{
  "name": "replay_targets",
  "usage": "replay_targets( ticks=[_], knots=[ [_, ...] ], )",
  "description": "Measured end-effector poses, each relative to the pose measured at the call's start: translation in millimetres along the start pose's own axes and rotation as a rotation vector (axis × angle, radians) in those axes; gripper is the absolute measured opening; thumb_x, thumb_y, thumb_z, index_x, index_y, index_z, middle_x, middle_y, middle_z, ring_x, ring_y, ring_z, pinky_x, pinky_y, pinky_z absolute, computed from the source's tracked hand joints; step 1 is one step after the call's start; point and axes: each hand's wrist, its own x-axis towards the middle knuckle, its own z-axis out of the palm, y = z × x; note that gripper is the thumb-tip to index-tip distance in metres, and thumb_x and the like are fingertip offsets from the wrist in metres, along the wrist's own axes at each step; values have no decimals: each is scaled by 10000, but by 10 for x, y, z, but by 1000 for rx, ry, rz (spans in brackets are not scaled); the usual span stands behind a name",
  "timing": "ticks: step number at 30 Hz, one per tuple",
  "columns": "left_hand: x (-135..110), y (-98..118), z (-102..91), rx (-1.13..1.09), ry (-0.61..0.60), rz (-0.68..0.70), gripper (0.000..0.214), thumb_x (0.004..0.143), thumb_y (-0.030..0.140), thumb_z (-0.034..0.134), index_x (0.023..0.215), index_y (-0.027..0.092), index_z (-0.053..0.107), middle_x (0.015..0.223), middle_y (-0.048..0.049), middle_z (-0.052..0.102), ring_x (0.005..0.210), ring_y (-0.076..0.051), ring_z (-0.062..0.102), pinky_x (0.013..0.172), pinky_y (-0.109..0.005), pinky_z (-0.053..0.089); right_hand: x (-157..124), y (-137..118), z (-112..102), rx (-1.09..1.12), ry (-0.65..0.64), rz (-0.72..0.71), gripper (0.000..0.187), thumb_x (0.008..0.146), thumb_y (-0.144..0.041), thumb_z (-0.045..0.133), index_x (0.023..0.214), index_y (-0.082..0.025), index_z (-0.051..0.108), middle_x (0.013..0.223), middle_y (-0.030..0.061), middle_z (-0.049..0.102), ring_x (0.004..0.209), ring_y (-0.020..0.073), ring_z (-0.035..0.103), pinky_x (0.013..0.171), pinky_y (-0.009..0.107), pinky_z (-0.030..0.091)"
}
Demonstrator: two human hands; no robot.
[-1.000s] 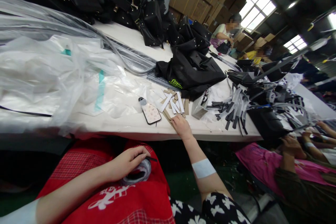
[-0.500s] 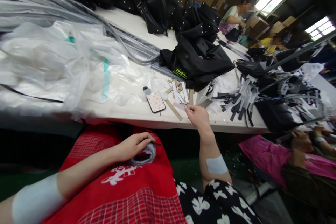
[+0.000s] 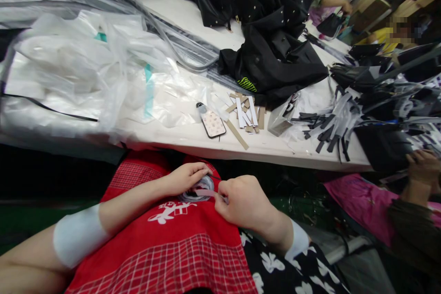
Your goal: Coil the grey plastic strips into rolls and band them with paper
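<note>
My left hand (image 3: 188, 178) rests on my lap, its fingers curled over a grey coiled roll (image 3: 208, 183) that lies against the red apron (image 3: 165, 234). A thin dark end sticks out beside the fingertips. Close on the right, my right hand (image 3: 243, 202) is closed in a pinch on a short pale pinkish strip (image 3: 206, 192), whose free end reaches over the coil. Whether the strip touches the coil I cannot tell. On the table above lie a loose pile of white and tan strips (image 3: 251, 112) and one separate tan strip (image 3: 237, 134).
A phone in a patterned case (image 3: 213, 123) lies near the edge of the white table (image 3: 179, 144). Clear plastic bags (image 3: 79, 69) cover the left side. Black bags (image 3: 275, 62) stand behind, dark strips (image 3: 332, 131) lie right. A co-worker's hand (image 3: 425, 165) shows at far right.
My right hand has come down and left from the strip pile to the coil, carrying the pale strip. My left hand stays on the coil. The view has shifted slightly.
</note>
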Motion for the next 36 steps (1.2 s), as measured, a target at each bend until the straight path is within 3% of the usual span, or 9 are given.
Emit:
replay_targets(
  ticks=[4,9,15,22,30,33,36],
  knots=[
    [5,-9,1,7,19,2,390,892,497,421,919,155,605,783,-13,613,692,-153,561,662,-261,475,11,-109,78,-56,3,-60,214,844,-280,489,755,-179,655,688,70,697,571,190,623,539,262,394],
    [4,21,7,-2,7,-47,408,892,519,399,946,166,597,749,-8,623,637,-151,562,627,-263,475,67,-216,133,-67,-21,-126,181,828,-241,502,786,-144,648,667,93,680,566,193,626,515,257,398],
    [11,44,-11,130,77,25,391,907,483,398,895,172,635,860,-34,667,804,-195,601,772,-292,474,158,-278,96,-37,-36,-282,219,823,-301,503,757,-158,655,699,75,693,576,195,624,499,272,400],
    [14,20,-18,165,73,44,384,916,455,390,928,174,650,884,-38,682,819,-194,612,777,-283,466,221,-267,183,-66,-36,-205,171,810,-264,520,803,-154,652,686,84,686,593,210,639,514,276,429],
    [24,39,-3,169,84,22,398,904,488,380,837,177,619,772,-13,640,714,-177,581,698,-268,457,124,-262,34,-96,-75,-205,147,834,-213,511,794,-132,626,691,95,676,586,198,636,500,260,429],
    [21,33,4,144,81,30,391,895,486,396,851,178,633,781,-21,655,733,-185,588,717,-276,459,237,-261,124,-99,-122,-192,150,843,-180,503,847,-123,642,735,108,689,630,204,649,523,267,446],
    [14,18,5,36,56,29,382,876,483,422,876,167,637,810,-36,672,749,-192,598,712,-284,470,386,-236,258,-101,-125,-93,198,867,-170,467,879,-114,657,760,121,700,645,208,657,546,279,451]
  ],
)
